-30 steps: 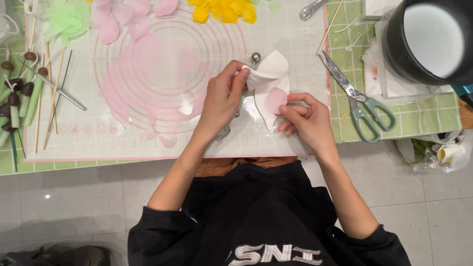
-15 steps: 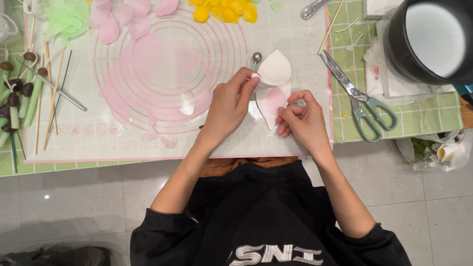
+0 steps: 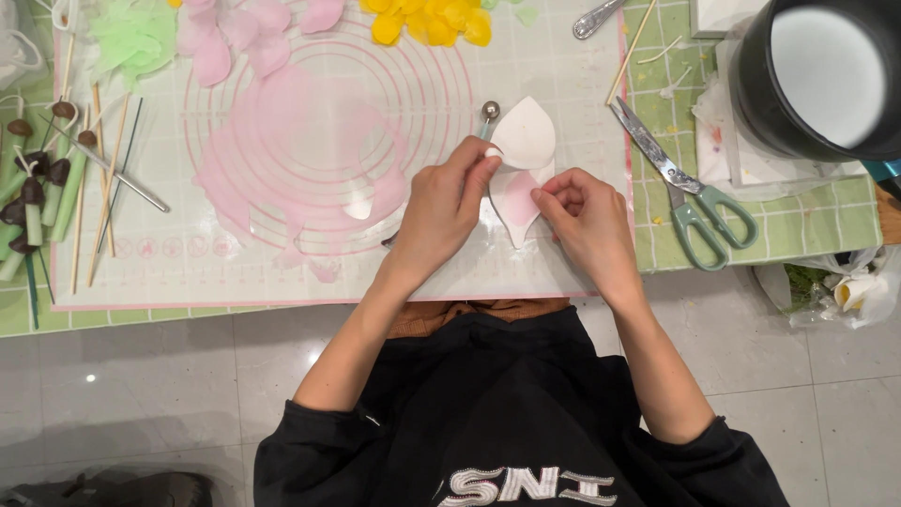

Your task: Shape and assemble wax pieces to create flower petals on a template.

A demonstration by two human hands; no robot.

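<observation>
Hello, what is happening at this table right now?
A person is working with both hands on a white petal-shaped piece over a round-patterned pink mat. The left hand pinches its edge, and the right hand holds a pink-tinted petal just below it. Green-handled scissors lie to the right, and yellow petals at the far edge.

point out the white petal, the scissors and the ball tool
white petal (image 3: 524, 136), head view, middle of its upper lobe
scissors (image 3: 690, 192), head view, where blades meet green handles
ball tool (image 3: 490, 111), head view, its metal ball tip
</observation>
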